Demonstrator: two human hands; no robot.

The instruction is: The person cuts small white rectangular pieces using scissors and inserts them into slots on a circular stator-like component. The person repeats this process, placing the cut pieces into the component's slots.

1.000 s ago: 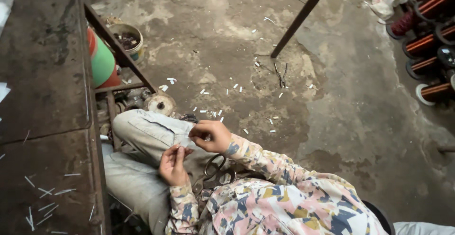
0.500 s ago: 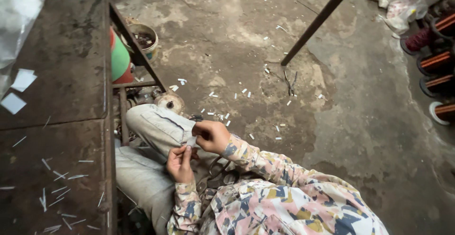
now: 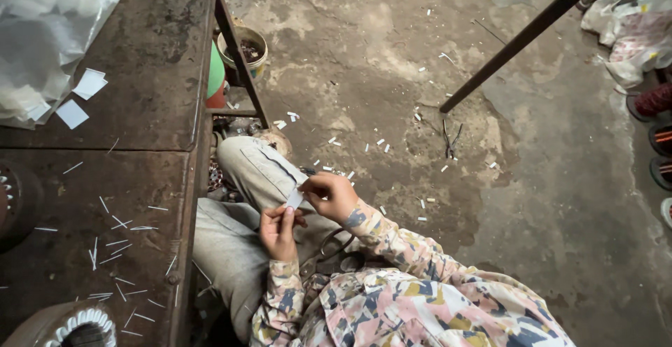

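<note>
1. Head view, looking down: clear plastic bag (image 3: 49,32) lying crumpled at the top-left corner of the dark metal bench (image 3: 133,102), pale white stuff dimly showing through it.
2. Just beside that bag, loose white paper squares (image 3: 80,95) flat on the bench top; lower down, thin white strips (image 3: 115,249) scattered over the rusty surface.
3. At the far right edge, another heap of bags (image 3: 633,32) (whitish, with pink patches) dumped on the concrete floor (image 3: 392,60).
4. Under the bench end, a small round bucket (image 3: 244,50) with a pale rim, holding dark scraps; contents too small to tell further.
5. Beside the bucket, a green and red rounded container (image 3: 215,81), half hidden by the bench frame.
6. Small paper slip (image 3: 295,198): white, roughly rectangular, tilted, held up over the lap between both hands (grey trousers beneath).
7. Left hand (image 3: 278,229): thumb and fingertips pressed on the slip's lower edge, other fingers curled.
8. Right hand (image 3: 332,194): pinching the slip's upper right side, knuckles bent, patterned sleeve behind the wrist.
9. Scattered white offcuts (image 3: 381,144) on the floor beyond the knees, well apart from the hands.
</note>
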